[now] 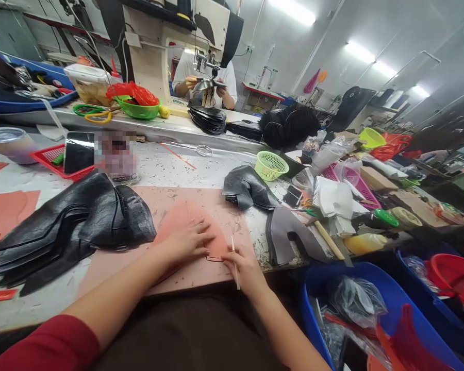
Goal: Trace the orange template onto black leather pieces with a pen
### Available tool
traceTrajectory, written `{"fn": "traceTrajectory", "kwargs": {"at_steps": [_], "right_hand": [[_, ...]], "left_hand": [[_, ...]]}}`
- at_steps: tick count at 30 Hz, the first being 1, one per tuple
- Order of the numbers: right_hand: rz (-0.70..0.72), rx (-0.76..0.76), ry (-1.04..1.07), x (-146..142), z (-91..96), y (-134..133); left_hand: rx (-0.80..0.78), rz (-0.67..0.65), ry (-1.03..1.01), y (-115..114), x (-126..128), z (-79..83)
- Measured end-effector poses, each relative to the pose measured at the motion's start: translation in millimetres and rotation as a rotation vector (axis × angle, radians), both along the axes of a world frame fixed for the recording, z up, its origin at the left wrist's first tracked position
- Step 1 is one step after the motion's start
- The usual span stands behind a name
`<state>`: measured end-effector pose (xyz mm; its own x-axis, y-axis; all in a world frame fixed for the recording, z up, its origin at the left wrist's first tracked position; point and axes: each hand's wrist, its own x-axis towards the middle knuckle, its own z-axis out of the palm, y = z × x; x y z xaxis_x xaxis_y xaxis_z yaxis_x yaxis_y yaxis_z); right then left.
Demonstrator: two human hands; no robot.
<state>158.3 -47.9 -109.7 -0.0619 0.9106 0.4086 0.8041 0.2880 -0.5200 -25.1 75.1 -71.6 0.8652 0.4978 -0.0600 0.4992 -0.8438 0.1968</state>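
Near the front edge of the bench [170,175], an orange piece [183,214] lay flat on a pink sheet [232,203].
Toward the left edge sprawled a stack of black pieces [96,206]. Next came the left hand [187,242], its grip open, fingers spread on the orange piece; then the right hand [246,269], its grip closed on a thin white stick [234,250], at the orange piece's right side. Farther right, grey pieces [282,226] lay by the front edge.
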Motion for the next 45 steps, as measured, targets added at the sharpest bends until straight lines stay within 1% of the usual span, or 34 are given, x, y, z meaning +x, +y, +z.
{"fn": "traceTrajectory", "kwargs": {"at_steps": [5,8,10,12,14,16,19,22,24,25,28,30,31,33,36,37,38,40,41,43,45], "right_hand": [[0.022,-0.025,0.002,3.6,2.8,1.7],[0.057,-0.06,0.143,16.0,11.2,6.3],[0.036,-0.074,0.262,24.1,19.6,9.2],[0.026,-0.132,0.33,26.8,27.6,11.2],[0.064,-0.231,0.322,21.9,32.9,12.8],[0.089,-0.301,0.267,11.2,34.9,15.2],[0.09,-0.325,0.199,-7.0,34.9,20.4],[0.164,-0.381,0.235,-11.6,36.6,23.2],[0.213,-0.434,0.292,-0.6,39.9,21.8],[0.212,-0.47,0.322,8.7,42.0,20.4],[0.146,-0.631,0.403,39.4,48.1,20.2],[0.119,-0.669,0.473,48.8,48.8,28.9],[0.115,-0.649,0.505,47.6,47.3,36.8],[0.089,-0.584,0.541,34.1,41.7,57.9],[0.008,-0.561,0.491,-0.6,34.1,90.5],[0.007,-0.548,0.456,-11.8,34.3,98.3],[0.038,-0.514,0.422,-20.9,36.6,104.0],[0.168,-0.384,0.372,-29.6,47.8,110.6],[0.235,-0.3,0.363,-27.5,56.4,112.9],[0.314,-0.144,0.388,-8.6,77.8,120.1],[0.273,-0.049,0.429,27.2,99.8,134.8]], "left_hand": [[0.006,-0.007,-0.014,1.8,-1.4,1.7],[0.031,-0.006,-0.007,2.6,-1.3,-0.5],[0.041,-0.007,-0.011,3.2,-1.5,-2.7],[0.041,-0.005,-0.027,3.7,-2.1,-5.1],[0.037,-0.002,-0.054,4.3,-2.8,-7.6],[0.038,0.0,-0.083,5.0,-3.6,-10.0],[0.042,-0.013,-0.1,6.1,-4.3,-12.5],[0.046,-0.019,-0.086,6.6,-4.4,-12.0],[0.038,-0.014,-0.071,6.5,-4.1,-10.7],[0.031,-0.012,-0.066,6.2,-3.9,-10.3],[0.024,-0.002,-0.065,5.1,-4.5,-11.5],[0.042,0.004,-0.089,4.2,-5.9,-14.5],[0.059,0.01,-0.109,3.7,-6.8,-16.1],[0.107,0.017,-0.161,3.0,-8.4,-18.3],[0.212,-0.006,-0.269,1.4,-9.8,-15.0],[0.251,-0.02,-0.313,0.1,-10.6,-12.0],[0.288,-0.031,-0.358,-1.9,-12.1,-8.4],[0.353,-0.024,-0.454,-7.9,-19.5,-1.0],[0.38,0.0,-0.507,-11.6,-26.2,2.1],[0.426,0.08,-0.606,-18.9,-46.9,5.8],[0.473,0.207,-0.675,-22.5,-76.1,7.2]]}}
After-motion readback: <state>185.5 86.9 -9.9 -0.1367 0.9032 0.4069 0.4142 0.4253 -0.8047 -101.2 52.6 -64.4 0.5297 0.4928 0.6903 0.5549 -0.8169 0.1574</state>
